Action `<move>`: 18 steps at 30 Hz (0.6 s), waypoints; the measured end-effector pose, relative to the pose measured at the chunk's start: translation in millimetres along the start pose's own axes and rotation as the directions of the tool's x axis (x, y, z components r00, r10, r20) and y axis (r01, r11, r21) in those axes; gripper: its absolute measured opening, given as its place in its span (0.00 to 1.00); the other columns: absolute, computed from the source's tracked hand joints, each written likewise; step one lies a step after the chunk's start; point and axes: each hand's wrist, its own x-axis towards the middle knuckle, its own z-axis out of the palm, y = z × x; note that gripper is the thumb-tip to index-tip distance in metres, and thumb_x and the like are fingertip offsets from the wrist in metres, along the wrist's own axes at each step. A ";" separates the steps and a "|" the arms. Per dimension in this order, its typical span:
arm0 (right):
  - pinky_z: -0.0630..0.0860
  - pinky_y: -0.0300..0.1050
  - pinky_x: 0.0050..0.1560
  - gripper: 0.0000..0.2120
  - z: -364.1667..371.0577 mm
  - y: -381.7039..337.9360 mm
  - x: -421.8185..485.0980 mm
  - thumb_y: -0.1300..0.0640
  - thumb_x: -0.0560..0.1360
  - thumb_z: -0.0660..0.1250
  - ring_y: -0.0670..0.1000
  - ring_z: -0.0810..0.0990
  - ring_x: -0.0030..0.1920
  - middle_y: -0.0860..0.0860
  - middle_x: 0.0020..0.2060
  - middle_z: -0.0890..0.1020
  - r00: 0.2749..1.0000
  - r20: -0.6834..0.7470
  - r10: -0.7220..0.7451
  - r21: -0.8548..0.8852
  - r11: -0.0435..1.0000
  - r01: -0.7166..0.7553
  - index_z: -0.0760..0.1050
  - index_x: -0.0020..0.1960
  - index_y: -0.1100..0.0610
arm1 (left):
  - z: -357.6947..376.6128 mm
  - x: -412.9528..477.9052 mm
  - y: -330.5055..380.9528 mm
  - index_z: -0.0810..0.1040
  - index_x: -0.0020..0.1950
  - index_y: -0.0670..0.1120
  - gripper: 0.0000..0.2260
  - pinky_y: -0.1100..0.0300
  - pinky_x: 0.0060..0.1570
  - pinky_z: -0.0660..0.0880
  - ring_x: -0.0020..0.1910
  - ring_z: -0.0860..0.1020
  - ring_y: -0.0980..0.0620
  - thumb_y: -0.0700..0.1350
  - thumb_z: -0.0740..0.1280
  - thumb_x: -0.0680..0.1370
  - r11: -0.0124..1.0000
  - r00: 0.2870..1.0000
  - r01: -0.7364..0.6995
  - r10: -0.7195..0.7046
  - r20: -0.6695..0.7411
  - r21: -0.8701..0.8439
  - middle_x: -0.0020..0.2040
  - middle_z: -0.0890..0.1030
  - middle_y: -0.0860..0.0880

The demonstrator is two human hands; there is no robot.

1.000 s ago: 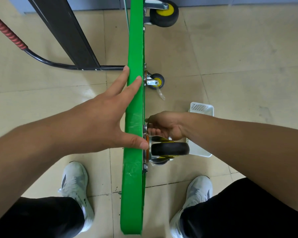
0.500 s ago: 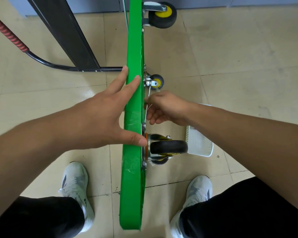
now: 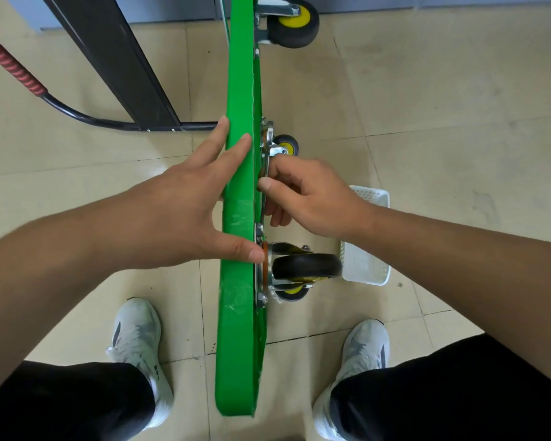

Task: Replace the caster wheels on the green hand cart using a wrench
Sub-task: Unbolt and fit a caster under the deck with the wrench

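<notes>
While the flat left hand point(image 3: 172, 218) braces the cart point(image 3: 239, 345), the right hand point(image 3: 312, 198) swings its pinched wrench point(image 3: 268, 160) toward twelve o'clock, probably loosening.

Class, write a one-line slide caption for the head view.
Left hand steadies the green cart on edge; right hand grips a metal tool beside the near wheel.

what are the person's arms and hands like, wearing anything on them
The left forearm and right forearm are bare, no sleeves in view. The left hand and right hand wear no gloves, and no rings, watch or bands show. Visible nails are short and unpainted.
</notes>
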 end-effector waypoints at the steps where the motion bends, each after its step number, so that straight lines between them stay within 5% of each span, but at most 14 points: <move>1: 0.84 0.56 0.37 0.10 0.3 0.7 -0.6 0.56 0.84 0.64 0.52 0.86 0.33 0.53 0.36 0.85 1.000 -0.011 -0.010 -0.009 1.000 0.010 0.74 0.48 0.63 | -0.1 0.2 0.3 0.36 0.80 0.62 0.63 0.64 0.65 0.68 0.69 0.67 0.60 0.74 0.69 0.55 1.000 1.000 0.002 -0.002 0.000 0.001 0.76 0.28 0.67; 14: 0.85 0.54 0.38 0.10 -2.1 -0.8 6.7 0.57 0.83 0.66 0.52 0.86 0.34 0.54 0.36 0.85 0.996 0.081 -0.029 0.003 1.000 0.029 0.74 0.49 0.65 | -0.3 -2.1 -2.5 0.35 0.79 0.63 0.63 0.61 0.69 0.68 0.75 0.62 0.58 0.75 0.68 0.54 1.000 1.000 -0.010 0.010 0.005 0.009 0.75 0.28 0.68; 18: 0.82 0.49 0.33 0.12 -4.4 -1.1 17.6 0.58 0.85 0.63 0.54 0.84 0.31 0.57 0.34 0.83 0.999 -0.004 0.045 0.109 0.993 -0.045 0.72 0.49 0.67 | 0.6 -1.4 -2.6 0.35 0.79 0.63 0.62 0.61 0.67 0.69 0.73 0.66 0.58 0.78 0.68 0.55 1.000 1.000 -0.003 0.003 0.002 0.020 0.75 0.28 0.68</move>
